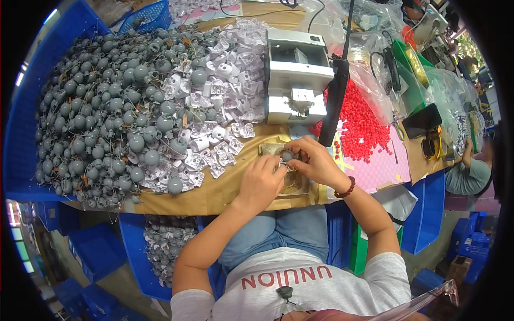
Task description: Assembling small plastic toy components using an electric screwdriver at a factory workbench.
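Observation:
A small grey round-headed part (287, 155) sits between my hands, above a worn metal plate (266, 149) on the table. My right hand (319, 163) comes in from the right and pinches the part between thumb and fingers; a dark red bead bracelet circles that wrist. From the left, my left hand (261, 180) bends its fingers together at the part's near left side. What its fingertips hold is too small to make out. A white and grey bench machine (297, 77) stands just beyond both hands.
Many grey ball-headed parts with wires (107, 112) are heaped at the left, beside white plastic housings (235, 80). Small red pieces (358, 125) lie on a pink sheet (383, 160) at the right. Further right are a black phone (422, 120) and another person's arm (465, 176). Below, a blue bin (136, 251) holds more parts.

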A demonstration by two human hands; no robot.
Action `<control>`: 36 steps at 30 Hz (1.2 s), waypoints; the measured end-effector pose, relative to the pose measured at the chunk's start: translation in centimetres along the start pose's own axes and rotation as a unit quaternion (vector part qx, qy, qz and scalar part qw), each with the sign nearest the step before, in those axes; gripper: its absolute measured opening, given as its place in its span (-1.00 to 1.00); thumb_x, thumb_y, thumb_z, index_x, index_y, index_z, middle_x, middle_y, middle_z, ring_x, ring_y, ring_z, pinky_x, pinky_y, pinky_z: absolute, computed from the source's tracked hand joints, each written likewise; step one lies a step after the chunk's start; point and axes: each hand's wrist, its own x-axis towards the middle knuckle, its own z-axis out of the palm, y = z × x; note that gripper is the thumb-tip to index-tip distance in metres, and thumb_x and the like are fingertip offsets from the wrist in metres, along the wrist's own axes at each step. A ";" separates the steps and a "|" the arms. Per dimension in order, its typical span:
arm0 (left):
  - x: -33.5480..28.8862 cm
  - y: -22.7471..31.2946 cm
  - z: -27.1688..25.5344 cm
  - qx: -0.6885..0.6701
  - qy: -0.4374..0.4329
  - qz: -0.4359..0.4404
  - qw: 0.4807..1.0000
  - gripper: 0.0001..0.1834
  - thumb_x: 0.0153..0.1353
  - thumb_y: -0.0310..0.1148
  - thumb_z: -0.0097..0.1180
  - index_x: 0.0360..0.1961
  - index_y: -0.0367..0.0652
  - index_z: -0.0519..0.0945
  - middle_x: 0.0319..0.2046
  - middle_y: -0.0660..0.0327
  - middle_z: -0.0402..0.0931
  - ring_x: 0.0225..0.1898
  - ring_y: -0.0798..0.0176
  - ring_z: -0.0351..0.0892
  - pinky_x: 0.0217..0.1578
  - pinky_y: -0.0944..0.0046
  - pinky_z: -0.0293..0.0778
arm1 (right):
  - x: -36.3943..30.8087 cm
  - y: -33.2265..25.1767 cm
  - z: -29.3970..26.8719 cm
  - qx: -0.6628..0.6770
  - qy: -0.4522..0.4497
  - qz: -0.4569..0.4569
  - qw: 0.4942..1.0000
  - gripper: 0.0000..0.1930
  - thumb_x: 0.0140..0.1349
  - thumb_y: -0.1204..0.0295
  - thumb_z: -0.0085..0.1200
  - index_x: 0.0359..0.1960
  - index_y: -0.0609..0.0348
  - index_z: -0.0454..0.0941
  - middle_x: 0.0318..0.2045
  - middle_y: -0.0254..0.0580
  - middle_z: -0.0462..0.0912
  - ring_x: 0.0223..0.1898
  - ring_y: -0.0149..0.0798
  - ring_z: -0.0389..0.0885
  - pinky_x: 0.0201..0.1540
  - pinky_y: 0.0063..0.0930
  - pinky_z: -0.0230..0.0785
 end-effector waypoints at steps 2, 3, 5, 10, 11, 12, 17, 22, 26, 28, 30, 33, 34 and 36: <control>0.6 0.3 0.1 -0.014 -0.003 -0.050 0.999 -0.67 0.04 -0.43 0.32 -0.11 -0.17 0.64 -0.13 0.13 0.57 -0.01 0.01 0.56 -0.06 0.05 0.50 | -0.1 -0.3 0.1 0.014 0.002 0.013 1.000 -0.55 0.11 0.51 0.36 0.08 0.11 0.57 -0.26 -0.20 0.55 -0.37 -0.19 0.56 -0.28 -0.31 0.47; 1.4 0.9 -0.2 -0.016 0.007 -0.071 0.997 -0.66 0.05 -0.43 0.32 -0.10 -0.16 0.63 -0.15 0.14 0.57 -0.03 0.01 0.55 -0.07 0.05 0.50 | -0.1 -0.3 0.1 0.022 0.006 0.014 1.000 -0.53 0.10 0.52 0.36 0.09 0.12 0.56 -0.25 -0.20 0.55 -0.35 -0.20 0.55 -0.28 -0.31 0.46; 1.9 1.2 -0.1 -0.010 0.009 -0.087 0.996 -0.65 0.05 -0.42 0.32 -0.08 -0.14 0.61 -0.19 0.14 0.55 -0.06 0.01 0.53 -0.09 0.05 0.50 | -0.1 -0.1 0.0 0.017 0.063 -0.034 0.997 -0.52 0.10 0.54 0.36 0.10 0.14 0.54 -0.21 -0.18 0.55 -0.33 -0.20 0.53 -0.29 -0.33 0.45; 1.9 1.0 0.6 0.005 -0.004 -0.081 0.997 -0.62 0.03 -0.43 0.32 -0.07 -0.14 0.60 -0.25 0.15 0.51 -0.12 0.02 0.50 -0.13 0.07 0.50 | 2.8 2.6 -4.1 -0.201 0.435 -0.152 0.865 -0.45 0.21 0.54 0.26 0.24 0.33 0.40 0.00 0.02 0.55 -0.03 -0.07 0.54 -0.05 -0.28 0.47; 1.9 1.1 0.6 0.003 -0.003 -0.082 0.997 -0.62 0.02 -0.43 0.32 -0.07 -0.14 0.60 -0.25 0.15 0.51 -0.13 0.02 0.50 -0.13 0.07 0.50 | 3.6 3.7 -4.6 -0.137 0.427 -0.111 0.887 -0.44 0.24 0.51 0.24 0.27 0.35 0.37 0.00 0.04 0.56 -0.02 -0.04 0.55 -0.03 -0.26 0.47; 1.9 1.1 0.7 0.001 -0.002 -0.080 0.997 -0.62 0.02 -0.43 0.32 -0.07 -0.13 0.60 -0.26 0.15 0.51 -0.13 0.02 0.50 -0.13 0.06 0.49 | 4.3 5.6 -4.6 -0.073 0.421 -0.067 0.902 -0.42 0.28 0.48 0.23 0.30 0.36 0.34 0.00 0.06 0.56 -0.02 -0.01 0.56 -0.01 -0.24 0.48; 1.6 0.9 1.0 -0.012 0.013 -0.076 0.997 -0.61 0.02 -0.43 0.33 -0.06 -0.14 0.61 -0.25 0.15 0.51 -0.13 0.02 0.50 -0.13 0.06 0.50 | 5.4 5.9 -5.1 0.143 0.352 0.054 0.924 -0.31 0.33 0.42 0.24 0.40 0.37 0.18 -0.10 -0.07 0.63 -0.16 -0.29 0.63 -0.09 -0.43 0.50; 1.6 0.7 1.0 -0.032 0.015 -0.083 0.996 -0.59 0.02 -0.42 0.35 -0.05 -0.15 0.61 -0.23 0.15 0.53 -0.10 0.01 0.50 -0.12 0.06 0.52 | 5.0 -3.5 -7.2 0.270 0.420 -0.251 0.829 -0.35 0.24 0.69 0.22 0.35 0.31 0.22 -0.23 -0.20 0.63 -0.31 -0.38 0.65 -0.22 -0.48 0.55; 1.7 0.7 0.9 -0.038 0.022 -0.076 0.996 -0.60 0.02 -0.42 0.35 -0.05 -0.18 0.62 -0.21 0.14 0.55 -0.10 -0.01 0.50 -0.11 0.05 0.52 | 8.3 -6.5 -9.1 0.364 0.320 -0.192 0.853 -0.39 0.23 0.70 0.20 0.30 0.34 0.23 -0.42 -0.25 0.62 -0.46 -0.34 0.63 -0.28 -0.43 0.55; 1.7 0.9 0.8 -0.035 0.012 -0.084 0.996 -0.59 0.02 -0.42 0.34 -0.05 -0.19 0.62 -0.20 0.13 0.55 -0.10 -0.02 0.49 -0.11 0.04 0.52 | 10.2 -6.3 -9.4 0.343 0.295 -0.184 0.872 -0.43 0.24 0.67 0.21 0.26 0.36 0.25 -0.43 -0.23 0.61 -0.45 -0.32 0.62 -0.28 -0.41 0.53; 1.7 0.7 0.9 -0.029 0.009 -0.082 0.996 -0.60 0.02 -0.42 0.34 -0.06 -0.20 0.62 -0.21 0.12 0.55 -0.10 -0.03 0.49 -0.09 0.04 0.52 | 11.7 -6.5 -9.4 0.338 0.282 -0.175 0.881 -0.44 0.24 0.63 0.23 0.24 0.41 0.28 -0.43 -0.26 0.62 -0.45 -0.37 0.62 -0.30 -0.46 0.50; 1.6 0.5 1.1 -0.029 0.012 -0.074 0.997 -0.60 0.02 -0.42 0.34 -0.06 -0.22 0.62 -0.21 0.09 0.55 -0.10 -0.05 0.49 -0.07 0.03 0.51 | 13.1 -6.2 -9.1 0.323 0.266 -0.149 0.896 -0.46 0.23 0.59 0.25 0.22 0.47 0.33 -0.45 -0.27 0.63 -0.46 -0.38 0.62 -0.32 -0.48 0.48; 1.6 0.5 1.1 -0.031 0.014 -0.070 0.997 -0.60 0.02 -0.42 0.34 -0.06 -0.22 0.62 -0.21 0.09 0.55 -0.10 -0.05 0.49 -0.07 0.03 0.51 | 13.5 -5.9 -8.8 0.310 0.267 -0.142 0.901 -0.46 0.23 0.58 0.26 0.21 0.46 0.35 -0.46 -0.27 0.62 -0.47 -0.39 0.62 -0.32 -0.48 0.48; 1.8 0.5 0.9 -0.031 0.009 -0.073 0.997 -0.60 0.02 -0.43 0.34 -0.06 -0.22 0.62 -0.21 0.08 0.55 -0.10 -0.06 0.49 -0.06 0.03 0.50 | 14.0 -5.3 -8.4 0.284 0.267 -0.127 0.912 -0.47 0.22 0.57 0.26 0.20 0.46 0.37 -0.47 -0.27 0.62 -0.49 -0.39 0.61 -0.34 -0.48 0.47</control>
